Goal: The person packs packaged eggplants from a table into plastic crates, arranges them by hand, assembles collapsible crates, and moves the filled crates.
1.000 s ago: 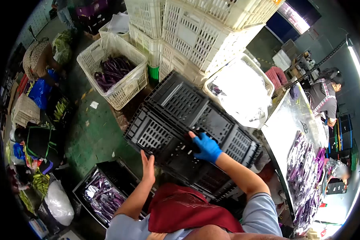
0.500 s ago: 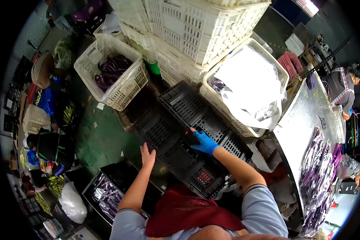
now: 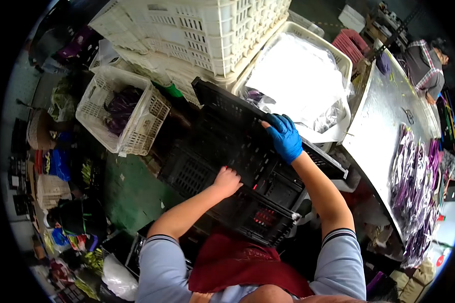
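In front of me is a black folding plastic crate point(image 3: 187, 171) with slotted panels. One long side panel point(image 3: 242, 134) is tilted up from it. My right hand point(image 3: 286, 141), in a blue glove, grips the upper edge of that panel, thumb on the near face. My bare left hand point(image 3: 228, 182) is curled against the lower part of the panel, its fingertips partly hidden. Behind the panel stands a white crate point(image 3: 345, 65) with a white plastic sheet point(image 3: 298, 76) over purple eggplants.
Stacked white crates point(image 3: 212, 40) rise behind the black one. To the left, a white crate point(image 3: 93, 98) holds eggplants point(image 3: 122, 108). A metal table point(image 3: 376, 121) at right bears wrapped eggplants point(image 3: 414, 187) and scissors point(image 3: 408, 116); a person point(image 3: 424, 65) is beyond it.
The side panel has swung up from lying flat. My right hand has moved up and right with its edge. My left hand has come in from the left onto the crate.
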Available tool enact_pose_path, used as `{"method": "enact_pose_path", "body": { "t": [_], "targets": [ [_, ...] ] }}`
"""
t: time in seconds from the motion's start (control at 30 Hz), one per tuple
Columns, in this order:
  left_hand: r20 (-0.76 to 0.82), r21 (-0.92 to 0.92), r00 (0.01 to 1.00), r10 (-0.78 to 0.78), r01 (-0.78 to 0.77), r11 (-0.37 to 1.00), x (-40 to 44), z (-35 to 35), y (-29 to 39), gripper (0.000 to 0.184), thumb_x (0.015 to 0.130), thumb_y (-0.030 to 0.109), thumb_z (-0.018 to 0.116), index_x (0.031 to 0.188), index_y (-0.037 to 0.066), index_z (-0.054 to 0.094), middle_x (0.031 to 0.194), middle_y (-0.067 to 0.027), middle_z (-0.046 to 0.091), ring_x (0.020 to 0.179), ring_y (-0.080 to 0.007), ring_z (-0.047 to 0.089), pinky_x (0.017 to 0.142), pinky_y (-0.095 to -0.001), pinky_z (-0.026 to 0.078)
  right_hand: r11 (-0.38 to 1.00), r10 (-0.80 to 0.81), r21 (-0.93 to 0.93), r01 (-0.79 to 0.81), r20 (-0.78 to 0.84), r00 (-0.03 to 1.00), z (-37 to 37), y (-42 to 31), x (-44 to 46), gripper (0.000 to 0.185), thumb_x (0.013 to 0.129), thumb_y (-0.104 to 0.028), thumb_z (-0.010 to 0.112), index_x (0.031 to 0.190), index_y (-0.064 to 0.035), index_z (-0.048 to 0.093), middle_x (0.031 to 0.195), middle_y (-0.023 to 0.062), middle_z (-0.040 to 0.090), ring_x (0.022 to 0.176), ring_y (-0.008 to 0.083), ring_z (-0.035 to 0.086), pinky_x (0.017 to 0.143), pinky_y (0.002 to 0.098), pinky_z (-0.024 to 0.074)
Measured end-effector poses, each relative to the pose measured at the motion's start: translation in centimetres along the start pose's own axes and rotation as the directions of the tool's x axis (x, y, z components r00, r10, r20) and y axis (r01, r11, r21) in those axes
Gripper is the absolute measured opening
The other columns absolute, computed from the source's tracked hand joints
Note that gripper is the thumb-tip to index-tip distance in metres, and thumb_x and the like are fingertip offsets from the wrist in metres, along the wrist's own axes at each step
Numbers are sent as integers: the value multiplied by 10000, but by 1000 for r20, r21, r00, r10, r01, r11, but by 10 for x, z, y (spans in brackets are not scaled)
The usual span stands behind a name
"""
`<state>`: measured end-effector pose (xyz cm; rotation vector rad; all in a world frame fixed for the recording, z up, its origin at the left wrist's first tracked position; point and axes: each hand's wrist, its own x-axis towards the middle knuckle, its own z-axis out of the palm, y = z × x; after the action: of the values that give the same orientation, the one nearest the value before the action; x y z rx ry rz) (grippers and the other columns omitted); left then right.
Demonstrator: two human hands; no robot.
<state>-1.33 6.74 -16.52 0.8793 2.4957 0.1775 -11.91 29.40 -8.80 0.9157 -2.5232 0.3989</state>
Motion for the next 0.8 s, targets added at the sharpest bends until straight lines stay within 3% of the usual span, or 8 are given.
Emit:
{"method": "enact_pose_path", "body": {
  "t": [0.03, 0.13, 0.27, 0.33, 0.4, 0.6, 0.77, 0.8],
  "targets": [
    [-120, -4, 990, 77, -79, 997, -10, -16, 2, 323, 825, 328, 488, 751, 49, 633, 814, -117, 616, 870, -281, 567, 798, -425, 394, 999, -40, 21, 40, -9, 999, -1, 3, -3, 403, 705, -45, 520, 1096, -138, 533, 1103, 139, 513, 985, 326, 504, 870, 438, 395],
    [351, -86, 892, 285, -273, 958, -54, -76, 13, 362, 837, 348, 480, 763, 24, 623, 747, -114, 614, 636, -271, 593, 622, -401, 467, 987, -116, 104, 122, -59, 991, -6, 2, -5, 328, 657, -45, 567, 978, -108, 574, 1072, 120, 537, 918, 317, 532, 825, 429, 439],
    [903, -429, 180, 389, 360, 829, -89, -38, -27, 403, 863, 385, 459, 786, 19, 610, 626, -70, 574, 486, -160, 556, 499, -284, 480, 979, -176, 92, 181, -59, 983, -3, 3, -9, 266, 651, -75, 579, 916, -96, 582, 1053, 106, 550, 918, 298, 534, 805, 410, 444],
    [760, -528, 514, 398, 130, 839, -77, -12, -40, 307, 864, 323, 475, 787, 53, 600, 646, -87, 563, 539, -184, 553, 508, -352, 462, 978, -195, 74, 197, -28, 980, 1, -3, -14, 241, 656, -99, 579, 897, -93, 587, 1052, 100, 552, 932, 286, 530, 805, 398, 441],
    [368, -153, 807, 462, -437, 886, -56, 29, -52, 207, 816, 270, 523, 848, 77, 592, 790, -87, 591, 799, -218, 578, 678, -385, 455, 976, -206, 77, 204, 28, 978, 3, -14, -20, 228, 660, -123, 576, 885, -92, 592, 1056, 94, 552, 949, 274, 526, 810, 389, 437],
    [153, 420, 649, 745, -725, 545, -41, 54, -97, 366, 769, 255, 530, 1094, 88, 505, 1141, -72, 482, 1153, -253, 400, 856, -402, 368, 964, -248, 111, 241, 61, 967, 16, -28, -38, 219, 660, -149, 552, 862, -89, 612, 1001, 96, 577, 971, 262, 518, 827, 370, 427],
    [395, 439, 656, 643, -750, 495, -36, 24, -77, 165, 775, 221, 505, 757, 174, 662, 856, 24, 589, 938, -180, 446, 759, -337, 356, 936, -236, 348, -53, 732, 638, 77, -103, -100, 276, 766, -157, 502, 1021, -75, 573, 918, 123, 591, 927, 309, 551, 759, 375, 456],
    [420, 455, 680, 601, -731, 508, -37, 14, -70, 164, 775, 218, 505, 745, 174, 660, 827, 26, 591, 909, -181, 457, 748, -338, 357, 926, -340, 320, 198, 487, 804, 111, -112, -151, 301, 759, -202, 518, 1029, -90, 589, 999, 123, 579, 1004, 299, 519, 881, 415, 390]
  ]
}}
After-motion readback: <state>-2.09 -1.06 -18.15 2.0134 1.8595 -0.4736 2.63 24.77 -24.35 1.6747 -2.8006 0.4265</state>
